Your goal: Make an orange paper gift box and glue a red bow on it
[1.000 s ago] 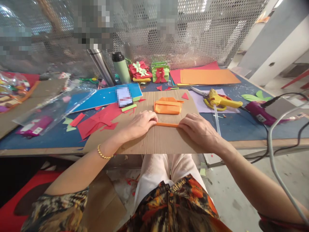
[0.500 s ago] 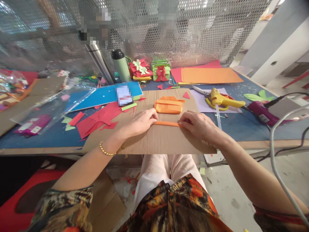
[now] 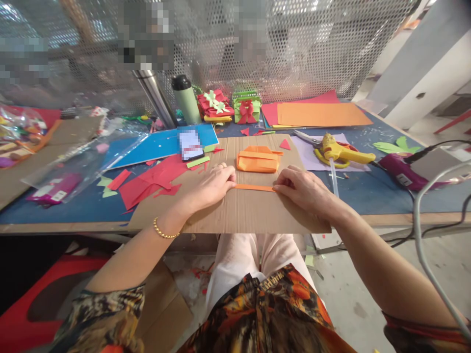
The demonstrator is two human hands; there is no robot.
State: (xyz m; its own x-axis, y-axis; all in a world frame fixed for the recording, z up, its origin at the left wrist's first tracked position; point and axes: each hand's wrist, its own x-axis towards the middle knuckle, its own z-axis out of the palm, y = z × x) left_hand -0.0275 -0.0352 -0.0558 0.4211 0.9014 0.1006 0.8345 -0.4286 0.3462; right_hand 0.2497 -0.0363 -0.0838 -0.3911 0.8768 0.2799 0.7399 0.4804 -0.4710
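Note:
A narrow orange paper strip (image 3: 254, 187) stretches between my hands, low over a brown cardboard sheet (image 3: 243, 215). Its left end is pinched in my left hand (image 3: 217, 185), which wears a gold bracelet at the wrist. The fingers of my right hand (image 3: 300, 189) are closed on the right end. Just beyond the strip lies a folded orange paper piece (image 3: 258, 160), with a flap along its top. A small red paper triangle (image 3: 284, 144) rests near the cardboard's far edge.
Yellow glue gun (image 3: 346, 153) and scissors (image 3: 307, 137) lie at right, on lilac paper. Red scraps (image 3: 150, 181) and a phone (image 3: 190, 144) are left. Behind stand a green bottle (image 3: 187, 100), a steel flask (image 3: 156, 95) and a green paper box (image 3: 247, 109). Cables hang at far right.
My left hand has shifted slightly left along the strip, its fingers a little flatter. The strip looks flatter and thinner. My right hand has hardly moved.

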